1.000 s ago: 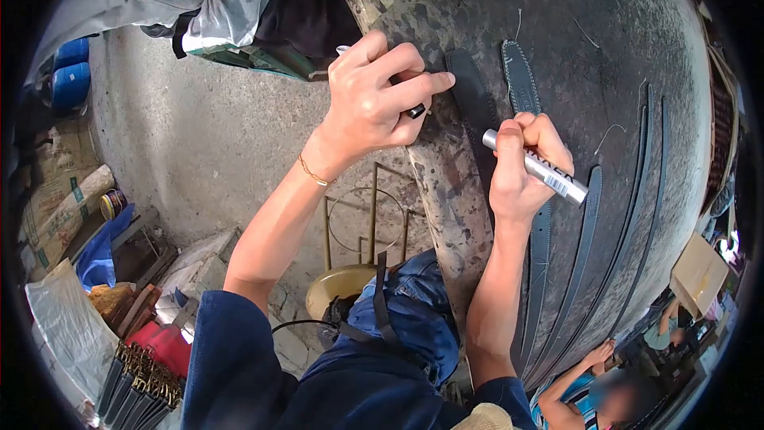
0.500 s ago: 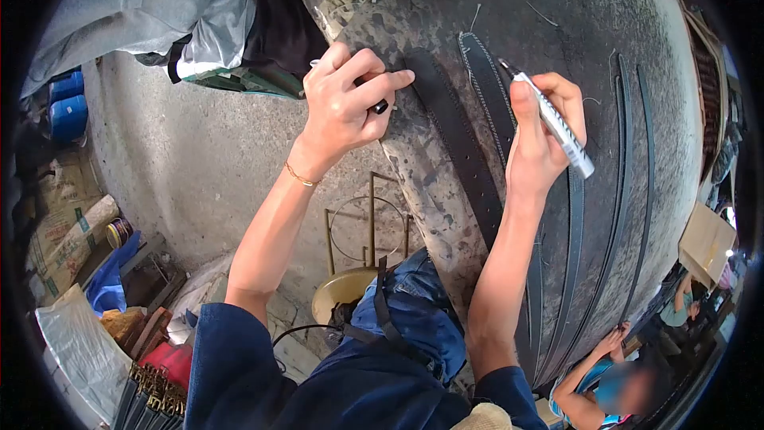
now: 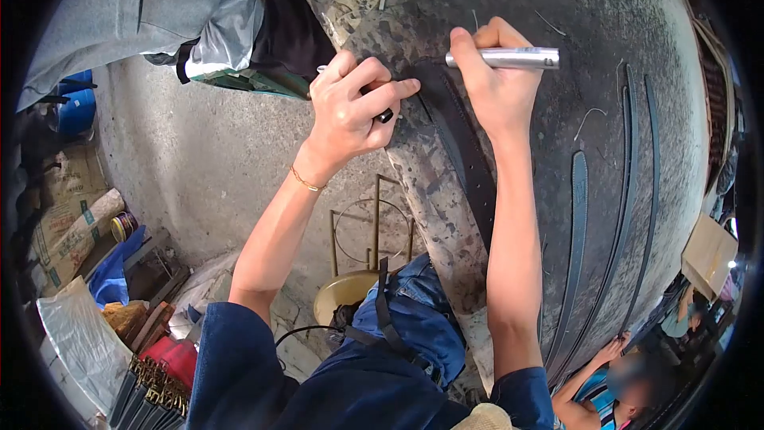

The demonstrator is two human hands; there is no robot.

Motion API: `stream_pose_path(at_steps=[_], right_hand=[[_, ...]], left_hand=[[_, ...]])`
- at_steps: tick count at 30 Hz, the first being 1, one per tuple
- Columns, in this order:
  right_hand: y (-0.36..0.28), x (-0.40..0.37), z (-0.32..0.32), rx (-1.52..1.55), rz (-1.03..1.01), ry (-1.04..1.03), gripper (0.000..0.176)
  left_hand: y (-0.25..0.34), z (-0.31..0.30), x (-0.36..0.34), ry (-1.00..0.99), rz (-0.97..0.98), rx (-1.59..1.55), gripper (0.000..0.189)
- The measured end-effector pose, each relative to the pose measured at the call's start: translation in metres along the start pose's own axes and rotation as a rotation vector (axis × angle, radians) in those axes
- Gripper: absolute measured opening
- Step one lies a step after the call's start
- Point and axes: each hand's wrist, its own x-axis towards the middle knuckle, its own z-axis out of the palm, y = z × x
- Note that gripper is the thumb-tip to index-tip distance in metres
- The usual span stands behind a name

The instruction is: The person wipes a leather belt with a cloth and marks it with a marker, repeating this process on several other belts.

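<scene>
My right hand (image 3: 500,84) is closed on a silver marker (image 3: 521,57). Its tip end points left, by the rounded end of a dark leather belt strap (image 3: 455,131); whether it touches cannot be told. Along that strap run stitches and punched holes. My left hand (image 3: 350,103) is closed round a slim pen-like thing with a black end (image 3: 384,115), most of it hidden in the palm. The left index finger reaches to the strap's end. Under my right forearm, part of the strap is hidden.
More belt straps (image 3: 574,227) lie lengthwise on the stained table (image 3: 446,215), with loose threads (image 3: 589,121) about. A person (image 3: 605,386) sits at the lower right; another's grey clothing (image 3: 87,24) shows upper left. Buckled straps (image 3: 151,394) and a yellow basin (image 3: 334,295) are below.
My right hand has moved left and up, turning the marker from slanted to nearly level, with its tip by the strap's end. My left hand has hardly moved.
</scene>
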Motion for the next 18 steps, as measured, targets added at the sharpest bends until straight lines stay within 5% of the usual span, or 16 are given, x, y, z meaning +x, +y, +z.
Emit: stream_pose_path(at_steps=[8, 13, 18], right_hand=[[0.006, 0.009, -0.019, 0.522, 0.164, 0.004, 0.024], [-0.010, -0.035, -0.057, 0.210, 0.104, 0.022, 0.023], [-0.001, -0.060, -0.065, 0.064, 0.005, -0.061, 0.041]], left_hand=[[-0.001, 0.002, 0.000, -0.016, 0.019, -0.016, 0.034], [0.003, 0.001, 0.003, -0.017, 0.027, -0.032, 0.033], [0.001, 0.001, 0.004, -0.036, 0.027, -0.023, 0.033]])
